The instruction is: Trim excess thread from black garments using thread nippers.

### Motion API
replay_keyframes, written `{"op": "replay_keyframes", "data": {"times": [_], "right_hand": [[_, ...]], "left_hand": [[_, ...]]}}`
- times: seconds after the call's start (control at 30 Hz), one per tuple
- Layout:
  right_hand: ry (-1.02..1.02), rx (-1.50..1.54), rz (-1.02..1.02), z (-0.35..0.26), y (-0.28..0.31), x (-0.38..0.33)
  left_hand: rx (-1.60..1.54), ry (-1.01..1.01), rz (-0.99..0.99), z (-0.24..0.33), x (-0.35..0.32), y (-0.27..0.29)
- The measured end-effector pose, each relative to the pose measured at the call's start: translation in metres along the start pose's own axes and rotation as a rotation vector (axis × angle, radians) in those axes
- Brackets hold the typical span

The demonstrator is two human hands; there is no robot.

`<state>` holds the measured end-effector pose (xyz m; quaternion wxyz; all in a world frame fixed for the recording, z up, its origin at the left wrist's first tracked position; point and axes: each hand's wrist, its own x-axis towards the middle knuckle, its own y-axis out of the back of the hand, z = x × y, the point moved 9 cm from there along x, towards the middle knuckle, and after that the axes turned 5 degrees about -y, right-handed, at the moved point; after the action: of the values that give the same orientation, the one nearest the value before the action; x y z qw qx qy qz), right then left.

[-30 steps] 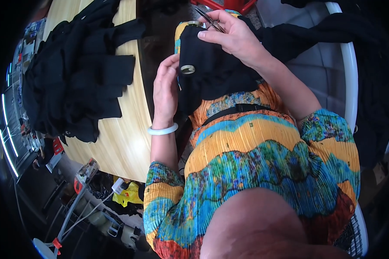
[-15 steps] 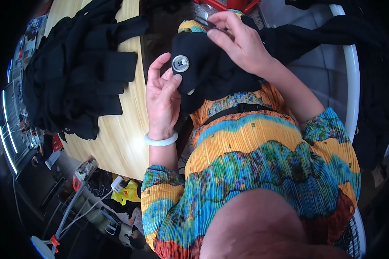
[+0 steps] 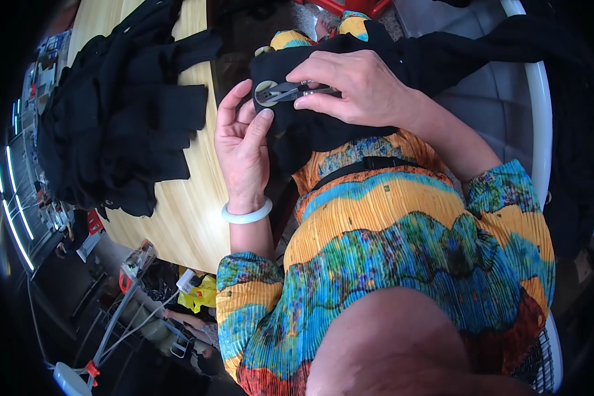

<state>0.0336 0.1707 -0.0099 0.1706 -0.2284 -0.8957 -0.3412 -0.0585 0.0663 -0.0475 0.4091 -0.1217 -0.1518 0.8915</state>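
Observation:
Black cloth (image 3: 310, 129), part of a garment, lies across my lap. On its left edge sits a large pale-rimmed button (image 3: 264, 85). My left hand (image 3: 244, 142) pinches the cloth just beside this button, thumb on top. In my right hand (image 3: 356, 86) is a pair of small dark thread snips (image 3: 290, 91), held between thumb and fingers. Their tips rest over the middle of the button; whether the blades touch thread is too small to tell. A white bangle (image 3: 247, 212) circles my left wrist.
Black garments (image 3: 119, 119) are heaped on the light wooden table (image 3: 171, 231) at left. A grey bin with a white rim (image 3: 540, 125) stands at right, black cloth draped over it. A yellow plastic bag (image 3: 199, 295) and a lamp stand (image 3: 115, 317) are at lower left.
My right hand has brought the thread snips down and left, from above the cloth onto the button. The left hand keeps its pinch, shifted slightly left.

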Motion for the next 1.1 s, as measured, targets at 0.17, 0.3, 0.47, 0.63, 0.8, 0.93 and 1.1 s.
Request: {"op": "replay_keyframes", "data": {"times": [0.17,0.3,0.47,0.63,0.8,0.93,1.1], "right_hand": [[0.053,-0.011,0.035,-0.003,0.001,0.0],[0.061,-0.029,0.034,-0.004,0.0,-0.002],[0.006,0.037,0.065,-0.001,0.0,-0.002],[-0.229,0.163,0.088,0.023,0.001,-0.006],[-0.431,0.375,0.015,0.04,-0.017,-0.011],[-0.464,0.386,-0.014,0.041,-0.024,-0.015],[-0.683,0.814,-0.019,0.043,-0.041,-0.029]], "left_hand": [[0.095,-0.019,-0.007,-0.004,0.0,0.003],[0.07,0.017,-0.002,-0.006,0.0,0.001],[0.008,0.033,0.017,-0.008,-0.001,0.002],[0.041,0.004,0.052,-0.014,-0.001,0.011],[0.151,-0.162,0.125,-0.006,-0.001,0.016],[0.267,-0.195,0.215,-0.013,0.001,0.023],[0.428,-0.286,0.23,-0.012,-0.001,0.028]]}}
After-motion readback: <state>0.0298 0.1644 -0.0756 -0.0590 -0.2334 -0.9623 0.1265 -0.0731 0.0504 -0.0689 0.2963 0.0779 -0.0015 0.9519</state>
